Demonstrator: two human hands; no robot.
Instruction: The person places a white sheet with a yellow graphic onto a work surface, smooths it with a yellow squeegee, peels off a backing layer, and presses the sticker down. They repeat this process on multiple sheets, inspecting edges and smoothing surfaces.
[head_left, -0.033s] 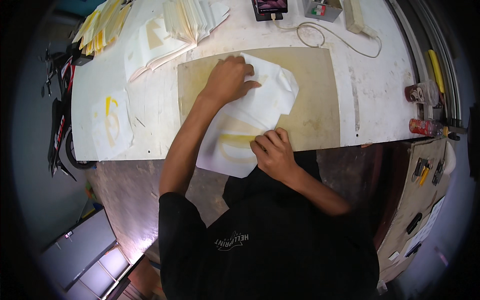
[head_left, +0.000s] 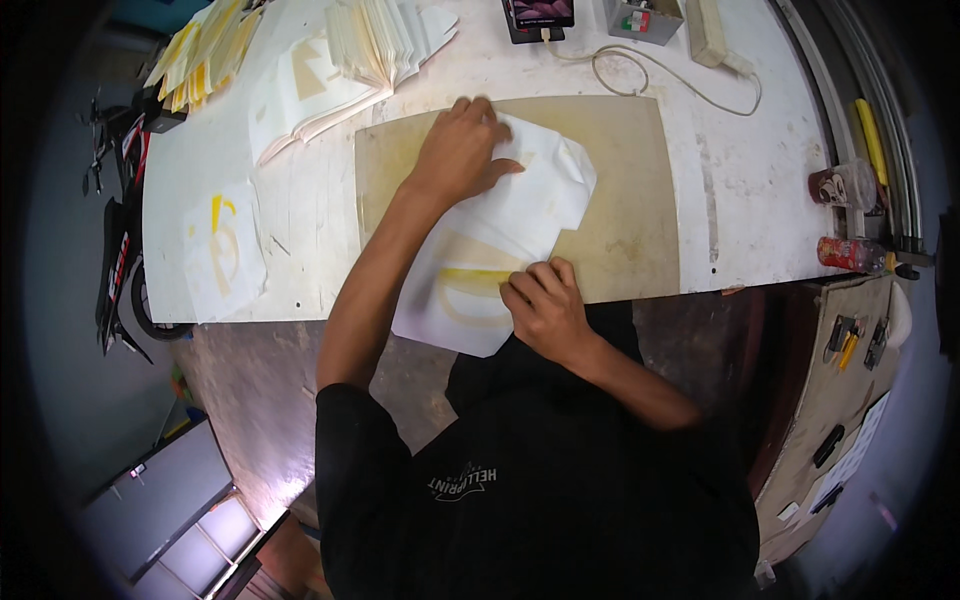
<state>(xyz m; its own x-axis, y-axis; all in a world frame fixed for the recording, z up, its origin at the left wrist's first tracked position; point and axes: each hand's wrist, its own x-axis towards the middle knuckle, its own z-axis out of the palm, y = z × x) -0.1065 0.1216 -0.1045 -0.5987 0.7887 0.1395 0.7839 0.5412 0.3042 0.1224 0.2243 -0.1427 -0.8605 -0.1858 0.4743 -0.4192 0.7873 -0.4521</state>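
Note:
A white sheet (head_left: 465,225) with tan and yellow cut shapes lies partly on a tan cutting mat (head_left: 630,200); its lower part hangs past the table's near edge. My left hand (head_left: 460,150) rests on the sheet's upper part, thumb held apart from the bent fingers. Closed at the sheet's right side, my right hand (head_left: 545,310) pinches it beside the right end of a yellow strip (head_left: 472,280). The fingers hide exactly what is gripped there. Folds and creases run through the sheet's upper right.
Stacked sheets (head_left: 370,45) and another pile (head_left: 210,45) lie at the far left. A single sheet (head_left: 225,250) sits left of the mat. At the back are a phone (head_left: 540,15) and cable (head_left: 620,50); a cup (head_left: 845,187) and bottle (head_left: 850,255) stand right.
My left hand's fingers have shifted slightly away from me along the sheet's top edge. My right hand stays in the same place.

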